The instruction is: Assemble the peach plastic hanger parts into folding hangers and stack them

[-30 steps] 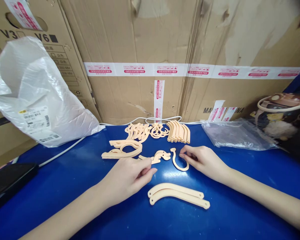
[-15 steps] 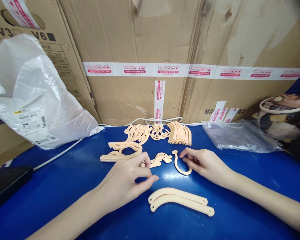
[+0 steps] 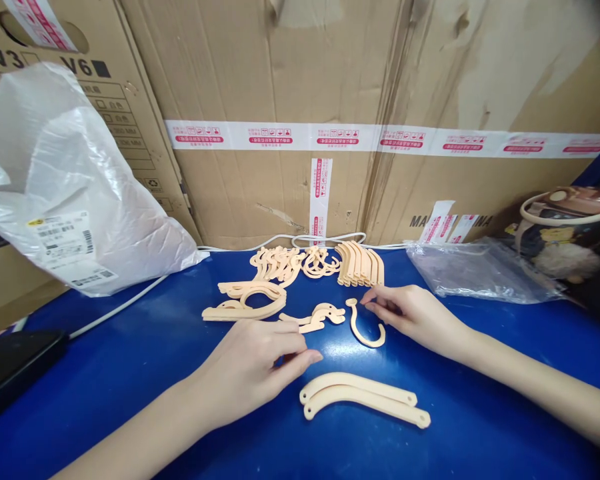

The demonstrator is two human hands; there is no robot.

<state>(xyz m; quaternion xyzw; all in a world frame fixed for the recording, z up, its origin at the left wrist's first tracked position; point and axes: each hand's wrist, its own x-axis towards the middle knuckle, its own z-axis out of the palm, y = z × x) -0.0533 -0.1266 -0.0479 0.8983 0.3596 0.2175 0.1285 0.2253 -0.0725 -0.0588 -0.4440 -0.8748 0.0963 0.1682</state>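
On the blue tabletop, a cream plastic hook with a round head lies just left of my right hand. That hand's thumb and forefinger are a little apart beside the hook, holding nothing. My left hand hovers palm down, its thumb stretched out and its fingers bent, with nothing seen in it. Beyond its fingers lies a small cream piece shaped like an animal's head, partly hidden by the hand. Two curved cream arms with holes at their ends lie side by side nearer me.
Behind are piles of small cream pieces, more hooks, curved arms and larger pieces. A white bag, clear plastic bag, black device and white cable surround them. Cardboard boxes wall the back.
My left hand's fingers have lowered and its thumb has shifted slightly right. My right fingertips have risen slightly by the hook. The view has shifted a little; the cream pieces lie as before.
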